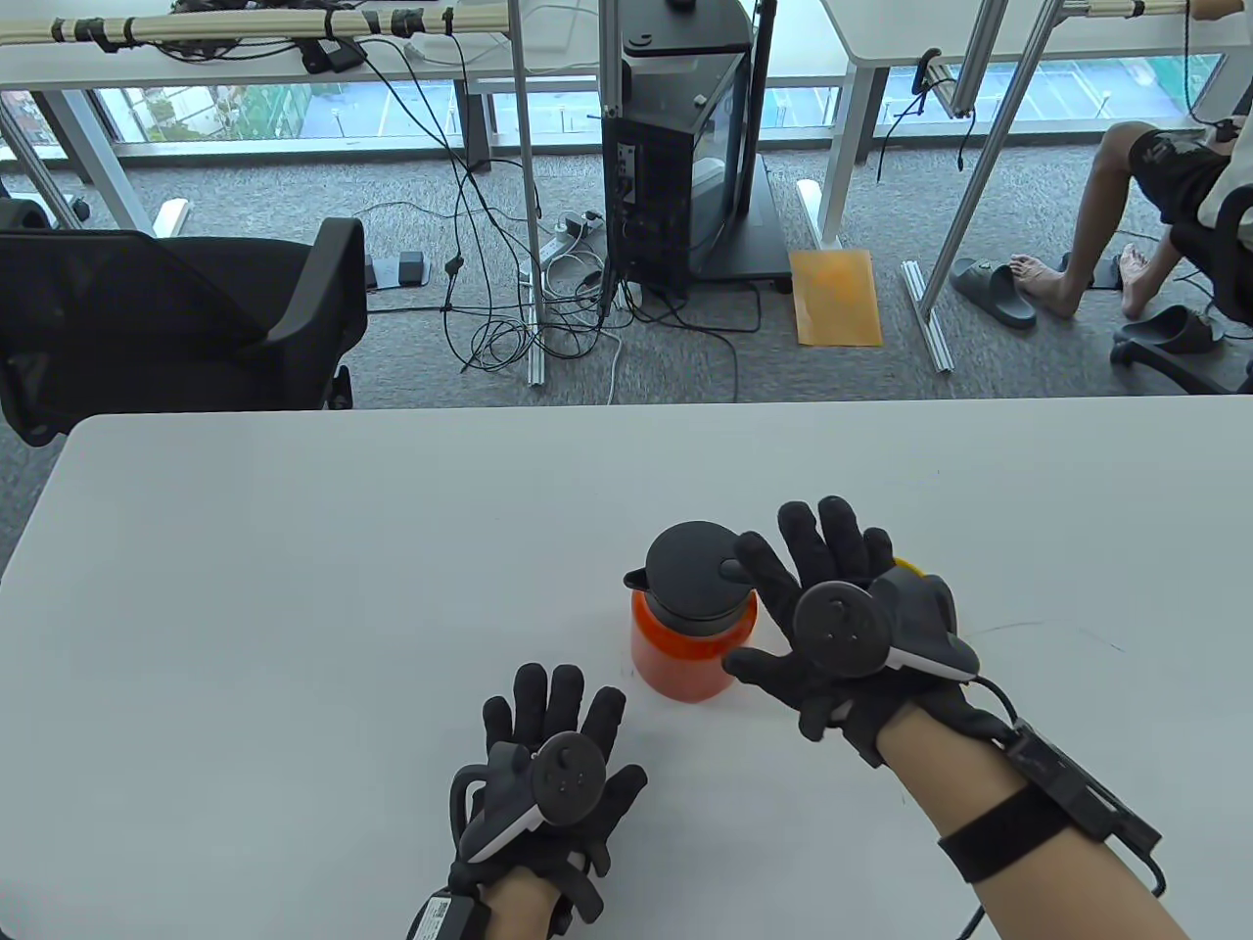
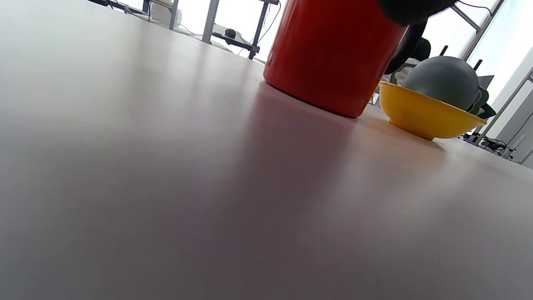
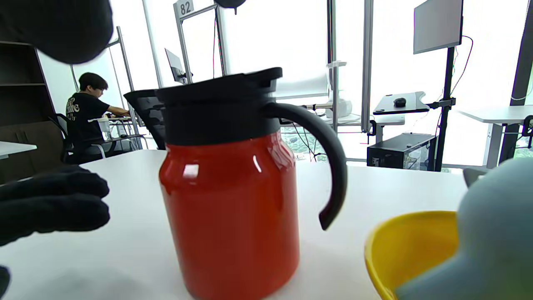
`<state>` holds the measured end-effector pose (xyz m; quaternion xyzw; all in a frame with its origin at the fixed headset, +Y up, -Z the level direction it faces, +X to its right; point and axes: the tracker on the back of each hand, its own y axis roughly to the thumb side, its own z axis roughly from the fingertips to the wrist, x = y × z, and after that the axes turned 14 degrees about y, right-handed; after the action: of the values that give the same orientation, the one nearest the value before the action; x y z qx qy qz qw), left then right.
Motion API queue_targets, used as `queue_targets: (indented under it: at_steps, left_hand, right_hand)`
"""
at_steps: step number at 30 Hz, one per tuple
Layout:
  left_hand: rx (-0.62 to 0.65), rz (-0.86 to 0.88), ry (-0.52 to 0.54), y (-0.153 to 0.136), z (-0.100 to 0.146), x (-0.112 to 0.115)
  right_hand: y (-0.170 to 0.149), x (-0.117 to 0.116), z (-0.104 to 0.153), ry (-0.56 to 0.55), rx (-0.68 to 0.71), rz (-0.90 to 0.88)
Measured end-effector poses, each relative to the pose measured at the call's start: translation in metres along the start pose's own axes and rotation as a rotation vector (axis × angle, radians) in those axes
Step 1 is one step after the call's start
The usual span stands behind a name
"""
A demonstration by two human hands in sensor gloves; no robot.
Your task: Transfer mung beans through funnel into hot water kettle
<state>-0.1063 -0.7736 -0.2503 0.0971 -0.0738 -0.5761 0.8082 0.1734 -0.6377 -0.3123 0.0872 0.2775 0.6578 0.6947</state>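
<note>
Your left grip (image 1: 553,774) lies flat, fingers spread. Your right grip (image 1: 832,617) hovers raised, fingers splayed, holding nothing.

Kettle (image 1: 693,627): glossy red body, black lid on, black curved handle, upright on table, just left of right hand (image 1: 842,627), beyond left hand (image 1: 553,783). Yellow bowl (image 2: 429,114): just beside kettle on handle side, mostly under right hand; grey rounded object (image 2: 443,81) sits in it.
</note>
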Motion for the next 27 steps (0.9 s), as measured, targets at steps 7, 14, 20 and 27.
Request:
queue_targets:
  at_steps: [7, 14, 20, 27]
  left_hand:
    - [0.009, -0.021, -0.013, 0.002, -0.001, 0.001]
    - [0.007, -0.029, -0.015, 0.003, -0.001, 0.001]
    - [0.006, -0.035, -0.027, 0.003, 0.0, 0.002]
    - [0.007, -0.048, -0.039, 0.005, -0.002, 0.003]
  right_hand:
    - [-0.013, -0.059, 0.047, 0.108, -0.041, -0.001]
    - [-0.016, -0.112, 0.066, 0.155, -0.084, -0.022]
    - [-0.017, -0.142, 0.064, 0.199, -0.119, -0.019]
    - [-0.021, -0.159, 0.061, 0.204, -0.12, -0.018]
